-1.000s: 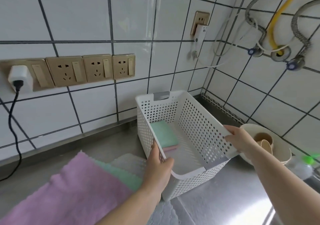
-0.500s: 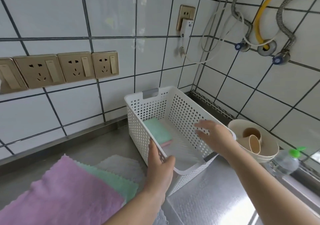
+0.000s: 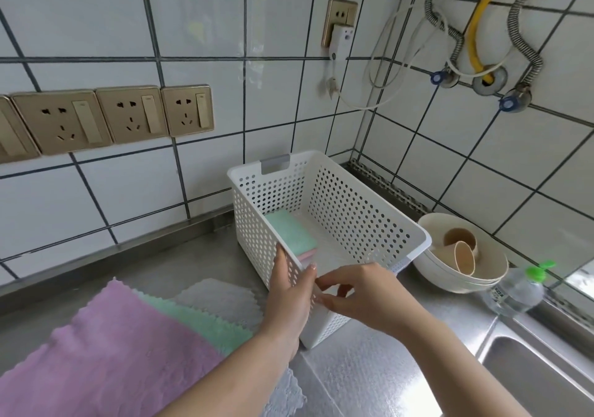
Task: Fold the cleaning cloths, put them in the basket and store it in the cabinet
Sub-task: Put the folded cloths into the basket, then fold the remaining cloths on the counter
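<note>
Far left, a fluffy purple cloth lies flat on the steel counter, scalloped edges showing, its near corner cut off by the frame. Under it peeks a mint-green cloth, then a pale grey cloth, both mostly covered. Above, brass-coloured sockets line the glossy white tiles. Centre now: the left hand grips the near left corner of the white perforated plastic basket, thumb hooked inside, fingers on the outer wall. Inside sit folded cloths, green on top, a pink edge beneath; how many is hard to tell. The right hand hovers curled at the near rim, holding nothing visible; whether it touches is unclear. Right, cream bowls hold tan cups, beside a blurred clear bottle.
</note>
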`<action>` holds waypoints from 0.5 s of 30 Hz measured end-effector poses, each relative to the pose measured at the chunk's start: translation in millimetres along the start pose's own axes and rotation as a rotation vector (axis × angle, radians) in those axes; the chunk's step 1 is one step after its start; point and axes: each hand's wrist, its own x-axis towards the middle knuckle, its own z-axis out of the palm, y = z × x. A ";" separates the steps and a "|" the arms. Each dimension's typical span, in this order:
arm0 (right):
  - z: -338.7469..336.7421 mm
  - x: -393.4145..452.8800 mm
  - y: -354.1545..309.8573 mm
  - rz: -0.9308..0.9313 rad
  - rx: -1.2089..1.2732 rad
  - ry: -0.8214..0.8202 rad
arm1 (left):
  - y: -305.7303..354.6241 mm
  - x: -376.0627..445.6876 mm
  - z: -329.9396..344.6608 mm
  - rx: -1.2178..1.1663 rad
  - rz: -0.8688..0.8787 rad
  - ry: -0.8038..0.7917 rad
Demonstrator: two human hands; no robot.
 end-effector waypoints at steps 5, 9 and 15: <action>4.3 -0.4 0.3 -0.004 0.001 0.005 | 1.9 -1.9 -4.8 0.067 0.017 -0.027; 3.9 0.3 -3.1 -0.005 -0.060 0.010 | 8.7 -11.3 -23.2 0.065 -0.008 -0.039; 40.4 -1.6 -49.1 -0.254 -0.105 0.389 | 22.7 -50.0 -108.2 0.127 0.066 0.079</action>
